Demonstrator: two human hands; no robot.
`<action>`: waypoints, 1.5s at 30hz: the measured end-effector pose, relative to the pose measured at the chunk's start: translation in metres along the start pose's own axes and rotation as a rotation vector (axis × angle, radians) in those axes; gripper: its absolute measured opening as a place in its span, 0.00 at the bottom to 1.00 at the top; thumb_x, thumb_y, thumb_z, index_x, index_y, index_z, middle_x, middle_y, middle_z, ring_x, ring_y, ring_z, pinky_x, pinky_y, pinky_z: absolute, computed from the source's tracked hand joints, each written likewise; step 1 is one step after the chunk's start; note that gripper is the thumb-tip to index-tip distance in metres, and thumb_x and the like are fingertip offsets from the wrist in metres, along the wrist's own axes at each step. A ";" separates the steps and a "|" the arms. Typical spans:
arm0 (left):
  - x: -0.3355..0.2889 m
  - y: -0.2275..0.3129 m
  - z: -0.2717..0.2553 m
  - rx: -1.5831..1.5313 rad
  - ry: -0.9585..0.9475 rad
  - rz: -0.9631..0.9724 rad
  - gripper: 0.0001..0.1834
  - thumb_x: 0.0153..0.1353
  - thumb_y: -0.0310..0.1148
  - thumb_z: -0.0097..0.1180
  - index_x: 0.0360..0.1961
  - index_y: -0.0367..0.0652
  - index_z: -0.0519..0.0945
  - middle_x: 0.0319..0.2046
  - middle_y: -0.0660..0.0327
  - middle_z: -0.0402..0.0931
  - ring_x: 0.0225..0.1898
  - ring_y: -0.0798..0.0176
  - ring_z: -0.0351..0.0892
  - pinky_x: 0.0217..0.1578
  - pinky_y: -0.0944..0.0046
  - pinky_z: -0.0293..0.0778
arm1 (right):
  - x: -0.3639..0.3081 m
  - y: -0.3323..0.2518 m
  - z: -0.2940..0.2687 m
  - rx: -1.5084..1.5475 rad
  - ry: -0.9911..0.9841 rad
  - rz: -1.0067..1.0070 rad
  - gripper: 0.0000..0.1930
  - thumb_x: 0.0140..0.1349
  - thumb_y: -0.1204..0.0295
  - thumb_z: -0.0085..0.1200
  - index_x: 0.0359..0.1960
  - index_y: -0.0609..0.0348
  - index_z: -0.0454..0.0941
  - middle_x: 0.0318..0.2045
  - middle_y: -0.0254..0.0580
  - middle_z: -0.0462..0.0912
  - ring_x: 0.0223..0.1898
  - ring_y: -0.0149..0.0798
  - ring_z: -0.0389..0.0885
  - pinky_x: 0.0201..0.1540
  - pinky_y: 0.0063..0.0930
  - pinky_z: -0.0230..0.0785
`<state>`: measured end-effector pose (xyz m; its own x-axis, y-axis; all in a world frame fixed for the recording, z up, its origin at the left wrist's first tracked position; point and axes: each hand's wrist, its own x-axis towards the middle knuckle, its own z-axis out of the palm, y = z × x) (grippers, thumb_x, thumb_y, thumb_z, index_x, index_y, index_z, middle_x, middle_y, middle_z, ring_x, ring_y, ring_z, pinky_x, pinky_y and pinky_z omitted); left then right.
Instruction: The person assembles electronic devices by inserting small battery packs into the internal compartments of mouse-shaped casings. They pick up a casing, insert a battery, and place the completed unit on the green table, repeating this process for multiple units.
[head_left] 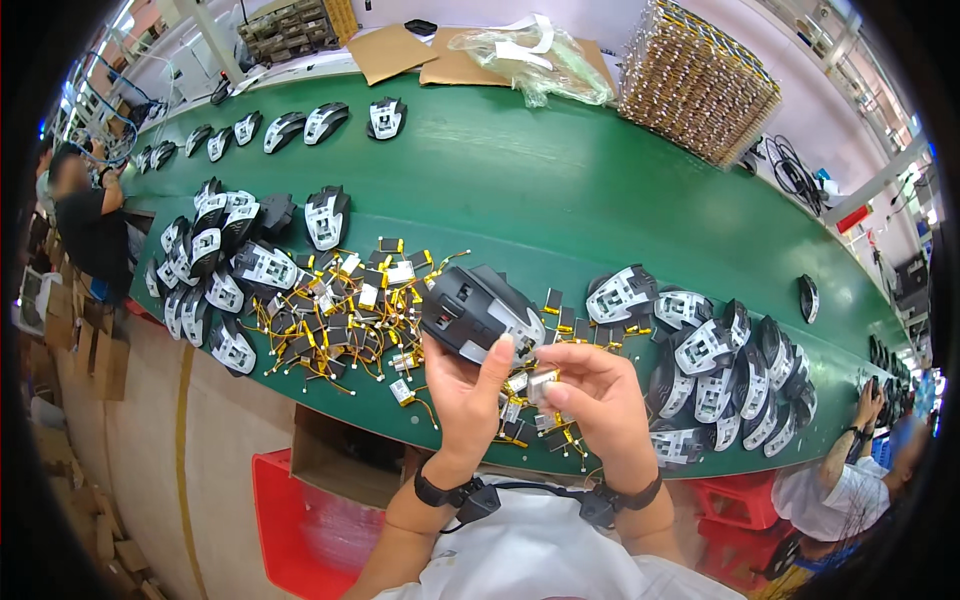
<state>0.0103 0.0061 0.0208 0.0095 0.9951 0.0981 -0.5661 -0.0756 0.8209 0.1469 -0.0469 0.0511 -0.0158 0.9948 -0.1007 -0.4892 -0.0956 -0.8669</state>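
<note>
My left hand grips a black and grey computer mouse body above the green table, thumb on its pale end and fingers beneath. Close beside it, my right hand pinches a small silver battery between thumb and fingers. The battery is apart from the mouse body, just below its right end. Under and around both hands lie many loose batteries with yellow tape and thin wires. Mouse bodies with white inner frames are heaped to the left and to the right.
A row of mouse bodies runs along the back of the green table. Behind it are cardboard sheets, a clear plastic bag and a tall stack of trays. A red bin stands below. People work at both sides.
</note>
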 end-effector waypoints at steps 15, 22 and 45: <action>0.002 -0.005 -0.006 -0.080 0.028 -0.001 0.25 0.63 0.26 0.58 0.59 0.38 0.64 0.49 0.58 0.72 0.49 0.64 0.74 0.52 0.61 0.72 | 0.011 0.028 0.008 -0.516 0.267 -0.396 0.10 0.59 0.84 0.59 0.44 0.68 0.81 0.40 0.41 0.77 0.38 0.29 0.80 0.42 0.20 0.79; -0.004 -0.010 -0.003 -0.056 0.046 0.037 0.30 0.61 0.25 0.61 0.61 0.38 0.59 0.51 0.58 0.70 0.50 0.67 0.71 0.54 0.64 0.67 | 0.016 0.022 0.003 -0.050 0.276 -0.089 0.07 0.62 0.79 0.58 0.39 0.69 0.76 0.37 0.45 0.81 0.36 0.33 0.84 0.41 0.26 0.80; -0.009 -0.013 0.001 -0.191 -0.039 -0.256 0.18 0.68 0.33 0.53 0.55 0.38 0.68 0.47 0.59 0.75 0.46 0.65 0.78 0.46 0.62 0.75 | 0.008 0.052 -0.007 -0.854 0.379 -0.863 0.10 0.47 0.81 0.70 0.32 0.61 0.83 0.27 0.41 0.80 0.25 0.31 0.78 0.26 0.21 0.70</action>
<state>0.0186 -0.0018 0.0096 0.2010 0.9768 -0.0734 -0.6859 0.1938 0.7014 0.1276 -0.0440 0.0014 0.3446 0.6860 0.6408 0.5011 0.4428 -0.7435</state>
